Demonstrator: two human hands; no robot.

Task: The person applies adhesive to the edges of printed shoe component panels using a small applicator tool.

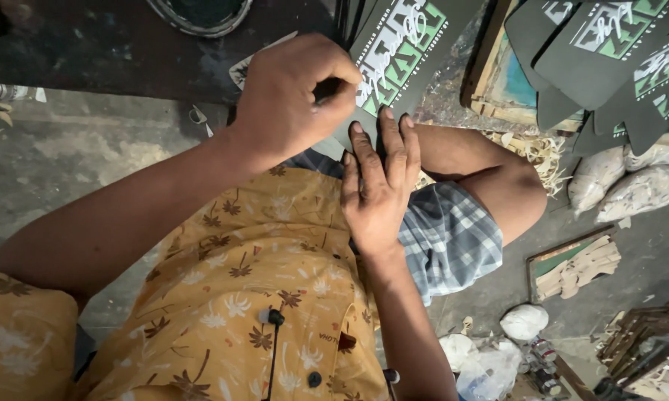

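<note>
Your left hand point(293, 96) is closed in a fist around a small dark tool, its tip at the near edge of the dark printed sheet point(397, 56). Your right hand point(379, 186) lies open and flat, fingertips pressing that same edge against your knee point(498, 186). The sheet's long axis runs up and away to the right, and both hands touch its near end.

Your left hand point(293, 96) is fisted around a small dark tool at the edge of a dark printed sheet point(401, 56), while your right hand point(379, 186) lies flat on its lower edge, over your lap.
</note>
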